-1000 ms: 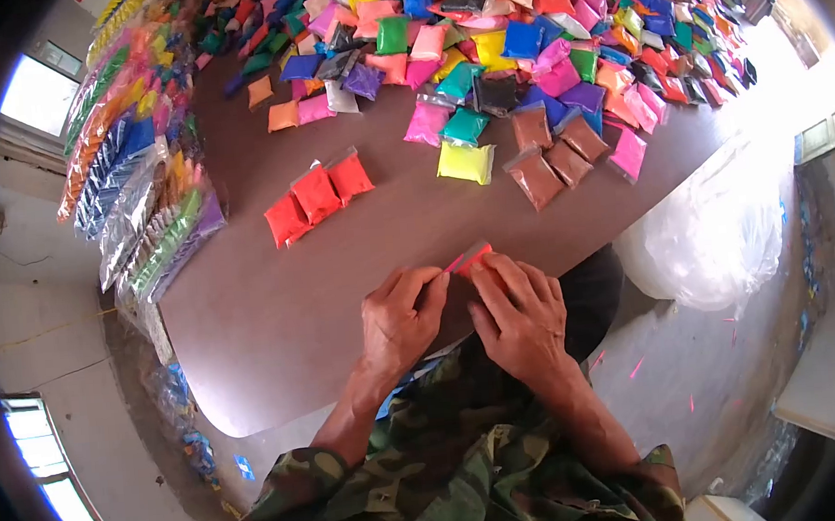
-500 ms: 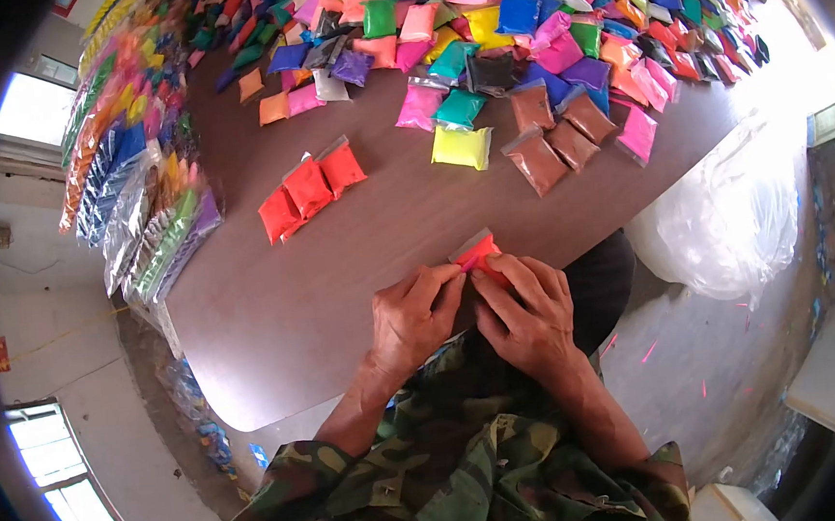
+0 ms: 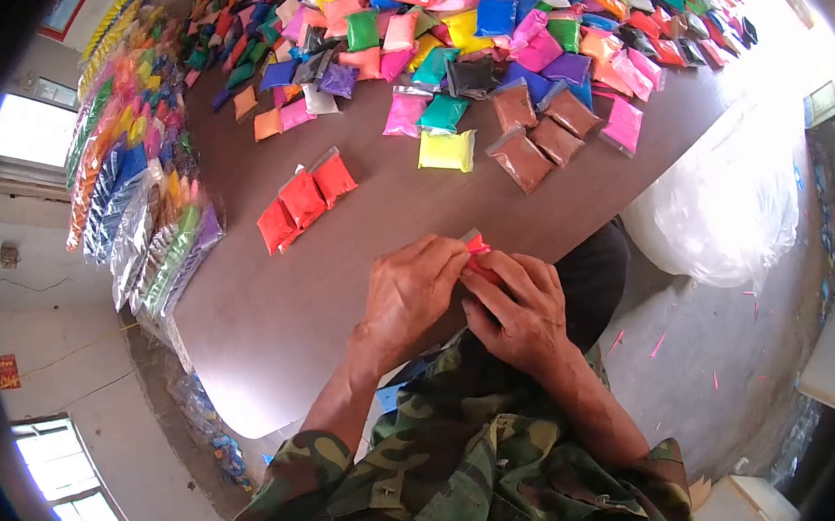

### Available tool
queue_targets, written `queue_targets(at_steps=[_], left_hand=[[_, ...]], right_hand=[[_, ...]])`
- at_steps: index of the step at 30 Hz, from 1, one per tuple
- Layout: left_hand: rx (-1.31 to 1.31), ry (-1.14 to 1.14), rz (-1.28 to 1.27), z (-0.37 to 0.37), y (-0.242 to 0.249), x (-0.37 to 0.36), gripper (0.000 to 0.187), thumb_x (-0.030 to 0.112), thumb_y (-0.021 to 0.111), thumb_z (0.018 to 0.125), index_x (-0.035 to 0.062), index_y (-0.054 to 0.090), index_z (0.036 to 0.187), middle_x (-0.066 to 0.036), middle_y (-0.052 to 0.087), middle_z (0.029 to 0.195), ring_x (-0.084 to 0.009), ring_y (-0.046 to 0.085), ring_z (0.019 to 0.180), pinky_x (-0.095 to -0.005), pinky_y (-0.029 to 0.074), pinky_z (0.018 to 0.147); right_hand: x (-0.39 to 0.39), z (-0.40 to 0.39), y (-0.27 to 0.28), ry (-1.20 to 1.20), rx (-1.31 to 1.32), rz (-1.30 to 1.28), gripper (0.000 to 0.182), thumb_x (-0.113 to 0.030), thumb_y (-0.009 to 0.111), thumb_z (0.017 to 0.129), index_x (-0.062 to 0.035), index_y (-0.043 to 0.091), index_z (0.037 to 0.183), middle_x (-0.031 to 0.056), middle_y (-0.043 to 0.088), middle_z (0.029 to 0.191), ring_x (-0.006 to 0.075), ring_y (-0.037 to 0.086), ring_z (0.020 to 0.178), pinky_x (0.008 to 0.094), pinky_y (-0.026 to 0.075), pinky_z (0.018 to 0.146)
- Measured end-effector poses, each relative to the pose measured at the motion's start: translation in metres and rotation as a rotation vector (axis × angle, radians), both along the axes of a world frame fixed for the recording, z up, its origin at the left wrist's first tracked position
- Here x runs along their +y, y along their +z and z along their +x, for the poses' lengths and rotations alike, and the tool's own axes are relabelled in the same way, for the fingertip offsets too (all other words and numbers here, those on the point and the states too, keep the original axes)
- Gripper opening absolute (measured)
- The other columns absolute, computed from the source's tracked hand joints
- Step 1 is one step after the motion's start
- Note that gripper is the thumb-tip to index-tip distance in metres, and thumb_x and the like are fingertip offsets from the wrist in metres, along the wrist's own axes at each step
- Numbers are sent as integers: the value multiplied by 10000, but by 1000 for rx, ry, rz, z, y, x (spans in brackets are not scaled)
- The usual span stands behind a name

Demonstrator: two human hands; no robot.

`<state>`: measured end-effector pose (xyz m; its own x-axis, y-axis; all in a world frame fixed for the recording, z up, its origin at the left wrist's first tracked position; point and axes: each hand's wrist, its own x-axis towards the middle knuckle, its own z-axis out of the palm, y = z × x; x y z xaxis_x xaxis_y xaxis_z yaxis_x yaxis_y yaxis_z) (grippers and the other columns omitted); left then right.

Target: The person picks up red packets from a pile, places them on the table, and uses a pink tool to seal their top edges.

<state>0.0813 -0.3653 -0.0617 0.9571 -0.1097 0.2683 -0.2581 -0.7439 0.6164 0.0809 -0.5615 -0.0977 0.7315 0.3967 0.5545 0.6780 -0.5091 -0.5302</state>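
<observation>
Near the table's front edge, my left hand (image 3: 412, 290) and my right hand (image 3: 520, 307) meet at a small red packet (image 3: 478, 248). Fingers of both hands are pinched on its top edge, and they cover most of the packet. Beyond them to the left, three red packets (image 3: 302, 200) lie side by side on the brown table (image 3: 375, 205). A yellow packet (image 3: 447, 151) and several brown packets (image 3: 519, 160) lie farther back, with a pink packet (image 3: 623, 127) to their right.
A large heap of coloured packets (image 3: 478, 24) covers the back of the table. Clear bags of packets (image 3: 148, 212) are stacked along the left edge. At the right, a big transparent plastic bag (image 3: 724, 210) stands beside the table.
My left hand has risen slightly and turned over the packet's top edge, hiding more of it. The view has shifted a little.
</observation>
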Motion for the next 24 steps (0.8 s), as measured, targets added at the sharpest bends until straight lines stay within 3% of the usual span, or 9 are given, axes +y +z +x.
queue_targets(at_steps=[9,15,21,24], left_hand=[[50,31,102,28,-8,6,80,144,771,980,71,755,1005,-137,760,926,-376,741,829,-468,583,720],[51,53,39,21,15,6,80,125,779,979,50,759,995,-151,764,917,-358,755,837,-454,585,722],[42,115,0,2,-12,3,93,117,789,971,32,767,999,-163,770,875,-349,754,754,-417,590,680],[-18,164,40,13,-14,16,97,107,790,980,20,772,1019,-154,774,846,-287,751,709,-379,583,662]], right_hand=[[1,0,0,-17,7,29,465,-154,873,792,-156,776,1247,40,662,1304,288,671,1099,432,522,924],[2,-1,-2,-27,4,38,483,-173,873,800,-169,768,1271,38,656,1309,282,672,1091,434,521,925],[1,1,3,-7,28,47,449,-185,868,810,-168,767,1247,50,659,1287,282,675,1057,434,519,888],[1,3,0,0,3,65,417,-165,856,821,-159,764,1228,55,663,1267,286,679,1013,439,519,861]])
